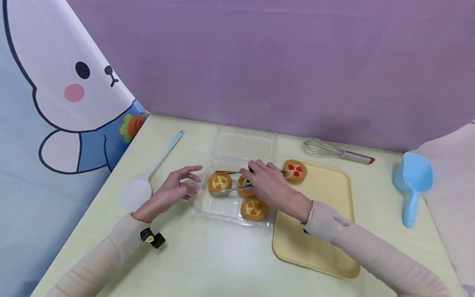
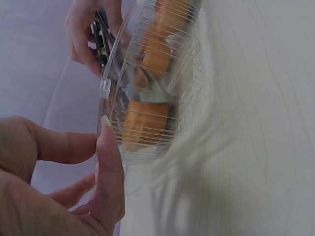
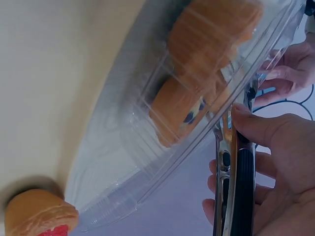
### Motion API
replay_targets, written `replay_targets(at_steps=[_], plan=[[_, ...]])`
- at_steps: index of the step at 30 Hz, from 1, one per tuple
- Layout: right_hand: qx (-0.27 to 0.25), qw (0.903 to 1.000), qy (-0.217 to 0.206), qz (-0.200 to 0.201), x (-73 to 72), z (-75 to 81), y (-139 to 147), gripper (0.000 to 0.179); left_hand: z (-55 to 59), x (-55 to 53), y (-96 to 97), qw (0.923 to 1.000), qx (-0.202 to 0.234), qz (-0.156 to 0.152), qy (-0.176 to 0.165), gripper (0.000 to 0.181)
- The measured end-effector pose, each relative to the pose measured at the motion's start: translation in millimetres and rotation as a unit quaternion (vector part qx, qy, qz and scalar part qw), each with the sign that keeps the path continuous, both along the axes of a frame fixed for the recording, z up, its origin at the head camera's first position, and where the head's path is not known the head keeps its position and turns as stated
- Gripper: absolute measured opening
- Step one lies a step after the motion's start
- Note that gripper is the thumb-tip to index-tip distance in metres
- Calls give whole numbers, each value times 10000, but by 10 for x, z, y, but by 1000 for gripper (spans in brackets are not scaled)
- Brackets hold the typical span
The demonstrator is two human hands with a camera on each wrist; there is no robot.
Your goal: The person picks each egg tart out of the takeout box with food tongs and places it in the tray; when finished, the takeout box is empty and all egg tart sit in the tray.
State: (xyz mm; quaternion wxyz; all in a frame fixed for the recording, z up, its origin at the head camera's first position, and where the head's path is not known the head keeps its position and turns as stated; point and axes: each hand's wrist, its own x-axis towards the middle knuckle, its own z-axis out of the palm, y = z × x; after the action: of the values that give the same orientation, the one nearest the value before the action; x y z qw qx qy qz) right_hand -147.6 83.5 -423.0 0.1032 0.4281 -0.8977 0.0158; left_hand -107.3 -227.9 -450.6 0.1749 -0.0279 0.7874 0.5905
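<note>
My right hand (image 1: 268, 183) grips a pair of metal tongs (image 3: 229, 172) with black handle inlays. The two tong arms reach left over a clear plastic clamshell box (image 1: 230, 211), one on each side of a round bun with a wedge-patterned top (image 1: 219, 183). Two more buns are in the box: one with dark spots (image 1: 245, 185), partly hidden by the right hand, and another wedge-patterned bun (image 1: 254, 208) in front. Beside the box's left rim is my left hand (image 1: 173, 189), fingers loosely bent and holding nothing. Whether its fingertips touch the rim I cannot tell.
A red-topped bun (image 1: 295, 170) sits at the far left corner of a yellow tray (image 1: 315, 251). The box's lid (image 1: 245, 144) lies folded back. Around them lie a spatula (image 1: 139, 192), a whisk (image 1: 334, 152) and a blue scoop (image 1: 413, 177). A purple curtain (image 1: 278, 66) hangs behind.
</note>
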Motion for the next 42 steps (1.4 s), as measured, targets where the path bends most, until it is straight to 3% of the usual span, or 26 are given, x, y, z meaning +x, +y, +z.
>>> replay_targets(at_steps=[13, 22, 34, 42], plan=[[122, 9998, -9, 156, 271, 10, 125, 54, 20, 21, -11, 9999, 115, 23, 52, 74], [115, 9998, -134, 80, 304, -17, 159, 53, 6, 14, -1, 9999, 126, 6, 42, 75], [-163, 9992, 321, 153, 330, -51, 248, 51, 11, 14, 4, 10000, 31, -13, 53, 74], [-579, 9979, 295, 0, 380, 17, 450, 50, 15, 8, 8, 10000, -6, -12, 55, 74]])
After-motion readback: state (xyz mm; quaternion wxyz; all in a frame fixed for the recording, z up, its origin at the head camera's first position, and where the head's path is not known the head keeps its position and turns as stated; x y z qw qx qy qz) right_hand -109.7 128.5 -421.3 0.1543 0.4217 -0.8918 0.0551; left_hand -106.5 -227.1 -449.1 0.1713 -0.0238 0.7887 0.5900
